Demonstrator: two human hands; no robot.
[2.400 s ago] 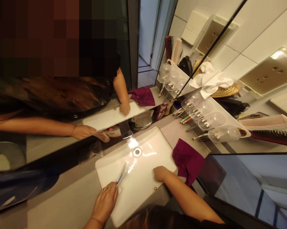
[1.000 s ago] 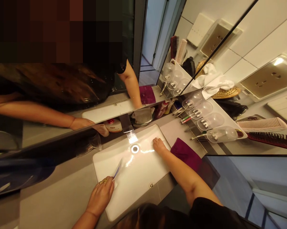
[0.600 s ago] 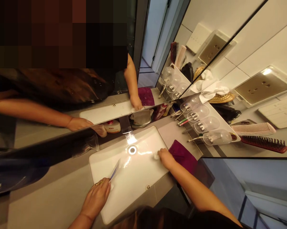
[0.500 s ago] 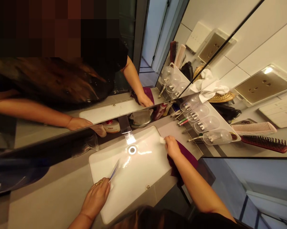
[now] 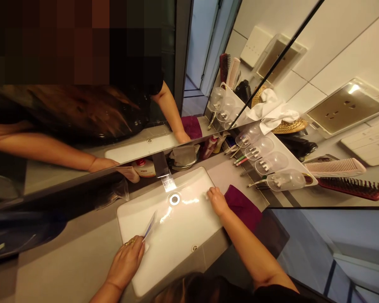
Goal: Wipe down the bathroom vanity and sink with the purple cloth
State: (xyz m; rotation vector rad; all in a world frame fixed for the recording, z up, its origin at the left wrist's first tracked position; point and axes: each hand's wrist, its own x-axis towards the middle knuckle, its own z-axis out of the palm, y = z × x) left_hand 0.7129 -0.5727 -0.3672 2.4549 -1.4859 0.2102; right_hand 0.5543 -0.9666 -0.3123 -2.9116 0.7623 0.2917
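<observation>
Well, R hand (image 5: 217, 203) nr basin edge (image 5: 210, 176)

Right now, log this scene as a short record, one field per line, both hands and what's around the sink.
Left hand: holding a thin pale item, partly blue, at left edge of sink
Right hand: fingers curled near sink's right edge; anything gripped unclear
Sink: white, drain in front of faucet
Right of sink: purple cloth
White rack: four clear cups
Beside rack: pink comb, dark red brush
</observation>
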